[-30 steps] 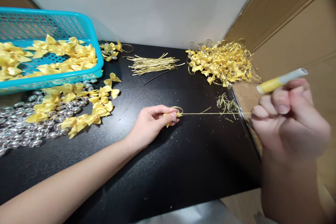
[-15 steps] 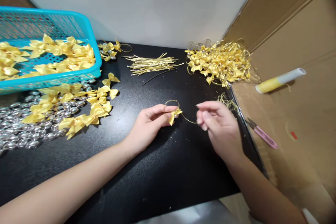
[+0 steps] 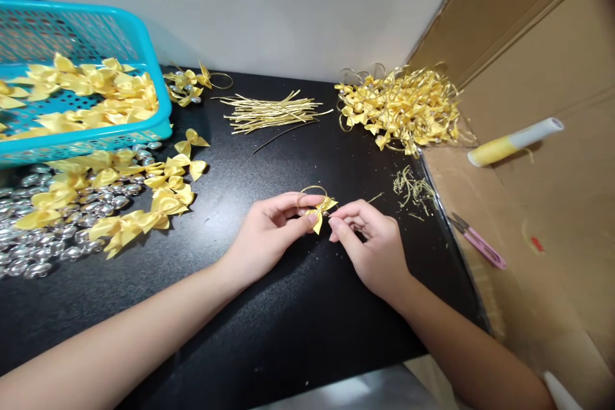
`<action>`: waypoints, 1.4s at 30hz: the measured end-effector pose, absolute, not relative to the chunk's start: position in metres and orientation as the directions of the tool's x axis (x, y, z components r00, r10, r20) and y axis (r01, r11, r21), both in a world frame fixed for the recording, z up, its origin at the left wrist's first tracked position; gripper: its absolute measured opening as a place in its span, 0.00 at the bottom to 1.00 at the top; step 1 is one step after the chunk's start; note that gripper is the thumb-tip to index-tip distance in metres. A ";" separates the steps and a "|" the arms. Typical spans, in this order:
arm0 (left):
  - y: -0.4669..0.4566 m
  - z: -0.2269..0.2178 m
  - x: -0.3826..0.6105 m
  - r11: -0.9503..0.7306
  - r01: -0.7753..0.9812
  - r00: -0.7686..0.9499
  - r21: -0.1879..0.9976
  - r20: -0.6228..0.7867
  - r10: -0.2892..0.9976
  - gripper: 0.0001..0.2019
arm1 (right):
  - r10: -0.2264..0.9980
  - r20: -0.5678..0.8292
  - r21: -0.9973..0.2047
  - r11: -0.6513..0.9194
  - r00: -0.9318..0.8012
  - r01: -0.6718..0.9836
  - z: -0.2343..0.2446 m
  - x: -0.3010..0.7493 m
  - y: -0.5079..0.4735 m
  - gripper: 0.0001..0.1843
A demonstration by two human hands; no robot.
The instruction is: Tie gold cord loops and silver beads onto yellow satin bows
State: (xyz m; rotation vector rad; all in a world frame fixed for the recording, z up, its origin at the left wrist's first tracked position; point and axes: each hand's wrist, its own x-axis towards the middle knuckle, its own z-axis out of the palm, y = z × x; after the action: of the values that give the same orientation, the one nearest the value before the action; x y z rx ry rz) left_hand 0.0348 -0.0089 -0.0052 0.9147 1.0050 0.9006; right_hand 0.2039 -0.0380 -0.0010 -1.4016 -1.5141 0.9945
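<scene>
Over the black table my left hand (image 3: 269,224) pinches a yellow ribbon bow (image 3: 319,213) between thumb and fingers. A loop of gold wire (image 3: 314,188) rises from the bow, and a small shiny bead beside it is mostly hidden. My right hand (image 3: 369,240) is closed just to the right of the bow, its thumb and forefinger pinching the gold wire near the bow. A thin wire end (image 3: 376,196) sticks out behind the right hand. Silver beads (image 3: 72,230) and loose yellow bows (image 3: 166,200) lie to the left.
A blue basket (image 3: 161,93) of yellow bows stands at the left. Cut gold wires (image 3: 273,112) lie at the back. Finished-looking looped bows (image 3: 403,109) are heaped at the back right. Wire scraps (image 3: 413,189), pink-handled snips (image 3: 480,246) and a yellow-white roll (image 3: 514,143) lie right.
My right hand has moved left, from out along the wire to close beside the bow, and its fingers have pinched together. My left hand keeps its hold. The view has shifted slightly.
</scene>
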 end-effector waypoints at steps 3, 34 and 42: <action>-0.010 -0.005 0.035 0.335 -0.223 0.279 0.915 -0.270 0.922 0.10 | 0.995 0.093 -0.910 0.103 -0.045 0.402 0.001 0.203 -0.037 0.06; -0.012 -0.007 0.035 0.227 -0.183 0.268 0.957 -0.174 0.948 0.13 | 0.987 0.131 -0.841 0.159 -0.091 0.516 0.004 0.205 -0.037 0.09; -0.012 -0.007 0.035 0.232 -0.184 0.287 0.955 -0.173 0.942 0.13 | 0.992 0.093 -0.867 0.124 -0.088 0.483 0.003 0.204 -0.038 0.09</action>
State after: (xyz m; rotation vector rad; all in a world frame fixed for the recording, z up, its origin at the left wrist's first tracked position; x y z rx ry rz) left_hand 0.0350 -0.0119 -0.0074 1.0205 0.9494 0.9597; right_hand 0.2036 -0.0377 0.0028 -1.4509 -1.6745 0.8835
